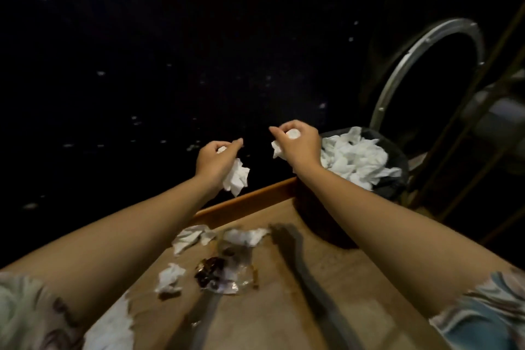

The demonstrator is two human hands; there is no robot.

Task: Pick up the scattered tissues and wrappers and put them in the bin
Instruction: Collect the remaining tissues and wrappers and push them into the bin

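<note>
Wooden worktop (284,278) fills the lower view, dark speckled floor beyond its far edge. Bin (397,176) stands on the floor just off the worktop's far right corner, black liner, already heaped with white tissues. Both arms reach out past the far edge. Right hand (298,140) is the nearer one: it hangs just left of the bin rim, almost touching the heap, so the drop looks like a short move to the right and down. Left hand (216,156) is farther left, over the floor, well apart from the bin; it would have to cross rightward behind the right hand, so right likely goes first. Fingers of the right hand are curled tight round a crumpled tissue wad (292,133), index pointing left, paper poking out top and bottom. Left-hand fingers are curled too, pinching a larger crumpled tissue (235,176) that hangs down below the palm toward the worktop edge. Still on the worktop: a flattened tissue pair (193,237) near the far edge, a clear wrapper (227,273) with dark residue mid-worktop, a small tissue ball (170,278) left of it, and more tissue (110,329) at the near left corner.
</note>
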